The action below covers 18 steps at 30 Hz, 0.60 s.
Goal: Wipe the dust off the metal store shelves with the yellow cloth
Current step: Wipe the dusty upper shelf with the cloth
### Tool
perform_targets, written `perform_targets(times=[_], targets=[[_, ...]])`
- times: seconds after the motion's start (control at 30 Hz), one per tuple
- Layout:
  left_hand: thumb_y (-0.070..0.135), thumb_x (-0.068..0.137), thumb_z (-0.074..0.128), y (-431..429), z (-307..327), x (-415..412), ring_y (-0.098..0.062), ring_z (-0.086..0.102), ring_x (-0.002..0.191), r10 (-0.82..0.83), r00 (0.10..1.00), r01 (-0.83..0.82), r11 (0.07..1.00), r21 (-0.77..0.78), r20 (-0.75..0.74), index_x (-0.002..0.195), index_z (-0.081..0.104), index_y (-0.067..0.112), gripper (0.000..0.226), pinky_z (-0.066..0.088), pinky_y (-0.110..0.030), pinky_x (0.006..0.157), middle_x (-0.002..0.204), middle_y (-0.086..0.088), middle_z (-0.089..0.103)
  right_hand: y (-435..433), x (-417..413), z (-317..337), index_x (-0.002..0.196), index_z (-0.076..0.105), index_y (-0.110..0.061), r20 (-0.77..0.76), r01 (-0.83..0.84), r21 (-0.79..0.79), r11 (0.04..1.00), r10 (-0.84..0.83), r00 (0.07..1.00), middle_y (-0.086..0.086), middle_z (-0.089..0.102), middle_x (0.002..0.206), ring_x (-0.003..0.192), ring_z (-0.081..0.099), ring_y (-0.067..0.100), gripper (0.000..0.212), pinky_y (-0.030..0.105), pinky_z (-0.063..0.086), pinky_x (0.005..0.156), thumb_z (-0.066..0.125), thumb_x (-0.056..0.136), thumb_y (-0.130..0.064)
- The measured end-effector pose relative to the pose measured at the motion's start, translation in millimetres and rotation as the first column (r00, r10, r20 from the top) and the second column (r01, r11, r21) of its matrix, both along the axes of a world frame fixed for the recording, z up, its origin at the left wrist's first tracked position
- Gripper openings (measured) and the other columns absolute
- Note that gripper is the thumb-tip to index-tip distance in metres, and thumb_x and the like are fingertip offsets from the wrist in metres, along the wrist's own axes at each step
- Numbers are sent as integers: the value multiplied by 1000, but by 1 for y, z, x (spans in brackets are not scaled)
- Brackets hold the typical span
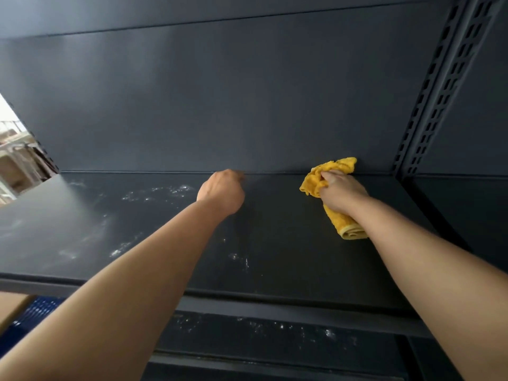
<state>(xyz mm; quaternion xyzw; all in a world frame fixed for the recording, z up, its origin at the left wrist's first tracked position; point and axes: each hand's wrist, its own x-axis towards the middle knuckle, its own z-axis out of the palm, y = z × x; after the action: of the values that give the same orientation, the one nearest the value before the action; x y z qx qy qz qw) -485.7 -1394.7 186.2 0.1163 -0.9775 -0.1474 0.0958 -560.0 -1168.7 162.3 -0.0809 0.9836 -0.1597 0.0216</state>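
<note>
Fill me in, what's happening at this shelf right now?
A person is wiping the dark metal shelf. The right grip holds the bunched yellow cloth against the shelf near its back right corner, by the slotted upright. The left grip, fingers curled and holding nothing, rests at the shelf's back edge. White dust streaks show on the shelf's left and front parts and on the lower shelf.

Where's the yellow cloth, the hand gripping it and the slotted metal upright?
Crumpled yellow cloth (341, 165): head view, bunched top.
Right hand (342, 192): head view, knuckles.
Slotted metal upright (439, 86): head view, perforated face.
</note>
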Motion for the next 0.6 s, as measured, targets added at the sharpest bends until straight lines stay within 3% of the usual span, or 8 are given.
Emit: perform_targets(times=[0.2, 0.4, 0.6], targets=[[3, 80, 43, -20, 1, 18, -29, 57, 98, -6, 1000, 6, 1000, 3, -3, 113, 63, 23, 44, 39, -31, 68, 108, -5, 64, -48, 8, 2, 144, 34, -21, 14, -98, -30, 995, 98, 995, -4, 24, 155, 138, 30, 25, 49, 39, 32, 106, 35, 95, -19], [0, 75, 42, -54, 6, 37, -31, 57, 93, 11, 1000, -11, 1000, -5, 25, 111, 62, 16, 44, 45, -33, 70, 106, -9, 64, -102, 17, 7, 148, 27, -23, 49, -176, -39, 984, 178, 983, -6, 17, 158, 142, 24, 23, 53, 37, 28, 109, 33, 95, -18], [0, 77, 43, -83, 8, 47, -27, 52, 84, 10, 1000, -10, 1000, 15, 20, 113, 60, 14, 43, 40, -31, 66, 108, -8, 63, -162, 31, 6, 148, 26, -22, 63, -234, -107, 966, 241, 968, -5, 17, 158, 142, 23, 24, 54, 38, 28, 109, 33, 95, -18]])
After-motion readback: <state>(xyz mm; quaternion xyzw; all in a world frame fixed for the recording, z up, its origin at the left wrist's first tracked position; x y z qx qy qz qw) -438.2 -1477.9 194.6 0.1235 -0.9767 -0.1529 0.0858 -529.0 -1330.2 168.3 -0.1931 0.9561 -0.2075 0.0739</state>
